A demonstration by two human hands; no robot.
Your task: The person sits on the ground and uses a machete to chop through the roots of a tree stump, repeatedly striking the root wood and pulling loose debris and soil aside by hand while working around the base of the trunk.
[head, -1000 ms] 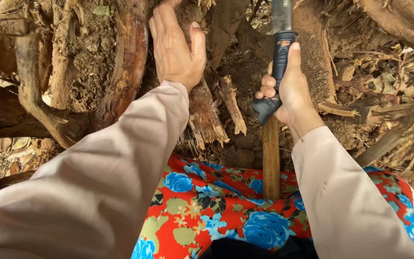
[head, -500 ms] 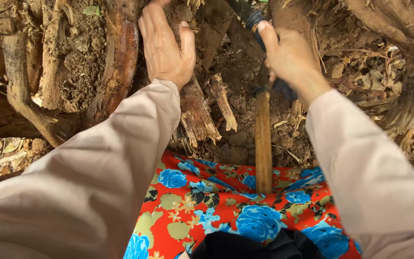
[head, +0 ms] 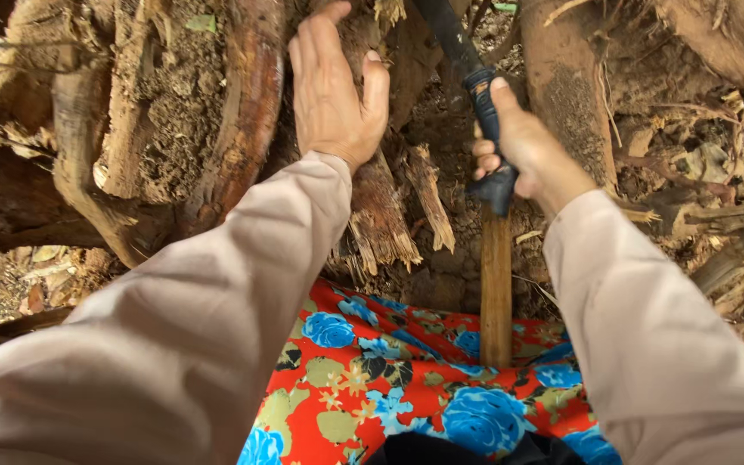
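Note:
My left hand (head: 334, 90) lies flat against a split, splintered piece of root wood (head: 381, 215) in a tangle of earthy roots, fingers pointing up. My right hand (head: 527, 151) grips the dark handle of a long-bladed knife (head: 467, 60), the blade slanting up and to the left toward the top of the frame. Both arms wear pale beige sleeves. A straight wooden stick (head: 496, 288) stands upright just below my right fist.
Thick brown roots (head: 243, 112) caked with soil fill the upper half. Dry leaves and debris lie at the left (head: 10, 284) and right (head: 716, 164). Red cloth with blue flowers (head: 389, 387) covers my lap at the bottom.
The knife blade has swung from upright to leaning left, and my right hand has shifted with it. My left hand has stayed pressed on the wood.

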